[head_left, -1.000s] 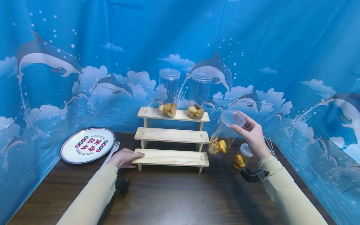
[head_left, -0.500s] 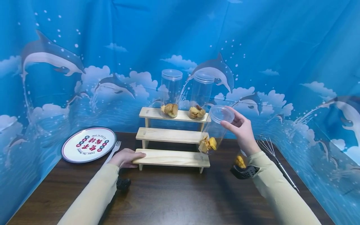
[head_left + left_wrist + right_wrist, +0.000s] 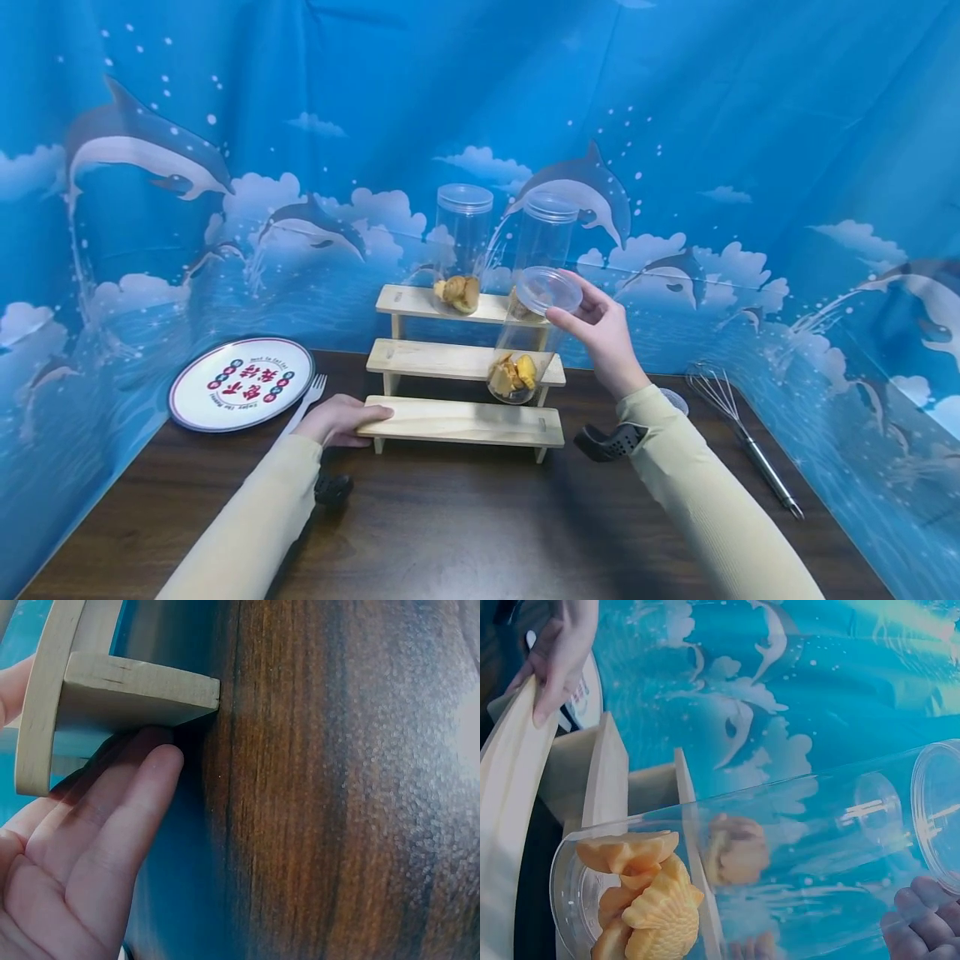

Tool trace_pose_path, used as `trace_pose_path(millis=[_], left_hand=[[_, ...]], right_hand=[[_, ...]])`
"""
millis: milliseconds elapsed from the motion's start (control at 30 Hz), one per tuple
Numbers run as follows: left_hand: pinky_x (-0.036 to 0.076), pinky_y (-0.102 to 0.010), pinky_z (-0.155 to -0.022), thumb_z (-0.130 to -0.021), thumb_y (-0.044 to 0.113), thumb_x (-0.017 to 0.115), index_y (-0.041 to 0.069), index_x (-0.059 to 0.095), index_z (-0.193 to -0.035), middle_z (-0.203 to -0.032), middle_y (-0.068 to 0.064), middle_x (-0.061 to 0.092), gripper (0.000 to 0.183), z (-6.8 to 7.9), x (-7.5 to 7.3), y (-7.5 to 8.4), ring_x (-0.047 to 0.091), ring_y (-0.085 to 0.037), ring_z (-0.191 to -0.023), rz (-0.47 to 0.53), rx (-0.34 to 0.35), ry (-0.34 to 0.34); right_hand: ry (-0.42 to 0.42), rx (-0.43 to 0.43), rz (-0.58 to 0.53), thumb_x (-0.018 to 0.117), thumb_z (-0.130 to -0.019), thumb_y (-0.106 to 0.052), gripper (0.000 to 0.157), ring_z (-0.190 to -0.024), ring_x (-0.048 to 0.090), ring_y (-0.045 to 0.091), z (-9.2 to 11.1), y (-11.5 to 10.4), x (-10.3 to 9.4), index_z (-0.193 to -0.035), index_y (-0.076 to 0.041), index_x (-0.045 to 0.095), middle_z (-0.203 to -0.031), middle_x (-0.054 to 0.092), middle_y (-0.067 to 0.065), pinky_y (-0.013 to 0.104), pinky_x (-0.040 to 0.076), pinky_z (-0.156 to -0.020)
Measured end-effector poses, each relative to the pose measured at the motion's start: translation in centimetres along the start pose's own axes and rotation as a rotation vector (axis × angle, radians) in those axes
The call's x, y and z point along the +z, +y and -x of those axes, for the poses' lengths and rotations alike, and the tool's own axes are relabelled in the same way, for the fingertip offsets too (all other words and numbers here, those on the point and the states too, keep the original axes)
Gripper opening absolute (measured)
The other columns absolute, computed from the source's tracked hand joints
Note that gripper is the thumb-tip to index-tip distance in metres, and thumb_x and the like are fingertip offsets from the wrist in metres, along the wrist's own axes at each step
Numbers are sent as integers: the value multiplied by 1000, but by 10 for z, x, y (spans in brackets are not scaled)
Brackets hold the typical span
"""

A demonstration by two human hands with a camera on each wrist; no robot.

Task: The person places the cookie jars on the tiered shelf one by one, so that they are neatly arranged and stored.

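My right hand [image 3: 603,333] grips a clear plastic jar [image 3: 517,342] near its lid [image 3: 550,289], thumb at the front. The jar leans, its base to the left, in front of the middle tier of a three-tier wooden display stand [image 3: 465,419]. Yellow and tan pastry-like pieces [image 3: 660,907] lie at the jar's bottom. On the top tier stand two more lidded jars, the left jar [image 3: 461,242] with brown pieces and the right jar [image 3: 546,237] partly behind the held one. My left hand [image 3: 341,419] holds the bottom tier's left end, thumb on top, fingers underneath.
At the left lie a white plate [image 3: 243,383] with red lettering and a fork [image 3: 303,408]. To the right, a whisk [image 3: 757,454] lies near the table edge. Another jar's lid [image 3: 675,400] shows behind my right forearm. A blue dolphin-print curtain [image 3: 480,92] surrounds the table.
My right hand has carried the jar leftward from beside the stand to in front of its middle tier. The whisk has come into fuller view. My left hand keeps its hold on the stand.
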State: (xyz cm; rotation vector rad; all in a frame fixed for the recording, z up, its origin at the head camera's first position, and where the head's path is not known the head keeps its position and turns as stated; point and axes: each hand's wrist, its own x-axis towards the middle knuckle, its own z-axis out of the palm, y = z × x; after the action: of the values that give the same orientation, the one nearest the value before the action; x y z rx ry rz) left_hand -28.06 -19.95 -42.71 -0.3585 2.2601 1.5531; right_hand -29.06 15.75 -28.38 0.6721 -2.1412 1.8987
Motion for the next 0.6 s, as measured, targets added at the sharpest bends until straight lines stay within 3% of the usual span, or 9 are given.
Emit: trace_pose_path(millis=[200,367,600], left_hand=[[58,-42,-82,-82,25,70,-18,40,-122,-102,-22,50,66,0,0,0,60,-28,-88,5,-5,12],[58,-40,-80,-82,25,71,-18,40,-123,-100,-21,50,67,1,1,1,60,-27,-87,12,-10,14],[58,-39,-80,-82,26,70,-17,41,-122,-100,-21,50,66,2,1,1,61,-27,-87,-5,-9,18]], right_hand=[[-29,-10,-56,68,-86,-16,58,-109,61,14,-9,2,20,-140,-12,46,-132,54,17,25,54,-88],[-47,9,-43,71,-84,-24,61,-106,62,13,-16,4,32,-139,-16,47,-132,56,14,28,55,-88],[-62,32,-85,71,-84,-23,60,-116,58,20,-27,7,47,-138,-17,47,-133,55,9,31,53,-93]])
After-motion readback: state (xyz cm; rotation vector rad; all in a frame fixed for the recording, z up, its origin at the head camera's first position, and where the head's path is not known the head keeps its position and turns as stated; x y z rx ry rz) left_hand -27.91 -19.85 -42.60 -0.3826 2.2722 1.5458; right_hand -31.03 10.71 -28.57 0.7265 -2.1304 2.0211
